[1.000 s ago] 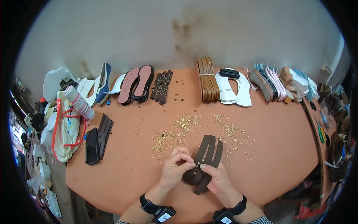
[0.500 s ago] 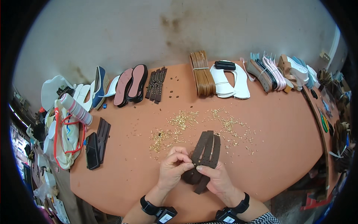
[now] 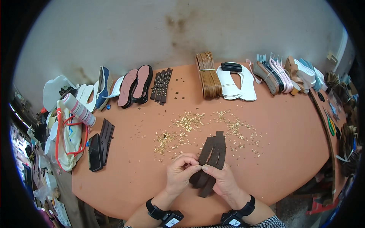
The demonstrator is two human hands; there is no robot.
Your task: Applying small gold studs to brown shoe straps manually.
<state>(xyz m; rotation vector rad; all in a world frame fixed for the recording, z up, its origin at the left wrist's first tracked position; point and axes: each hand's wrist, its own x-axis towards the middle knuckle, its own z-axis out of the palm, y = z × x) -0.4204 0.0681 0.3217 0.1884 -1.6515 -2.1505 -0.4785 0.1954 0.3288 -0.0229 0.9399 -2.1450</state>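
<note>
Both my hands meet over a bundle of dark brown leather straps (image 3: 214, 152) near the front edge of the orange table (image 3: 289, 129). My right hand (image 3: 222, 179) grips the straps from below and holds them up off the table. My left hand (image 3: 182, 171) pinches at the edge of the straps with fingertips, maybe on something very small that I cannot make out. Small gold studs (image 3: 190, 123) lie scattered on the table just beyond the straps.
Along the back edge lie pink shoe soles (image 3: 136, 85), studded dark straps (image 3: 161, 85), tan straps (image 3: 208, 76), white sole pieces (image 3: 237, 81) and stacked sandals (image 3: 281, 72). Black strap pieces (image 3: 100, 144) and a white bag with red handles (image 3: 68, 136) sit at the left.
My hands and the brown straps stay in nearly the same place; my left fingers have shifted slightly at the strap edge.
</note>
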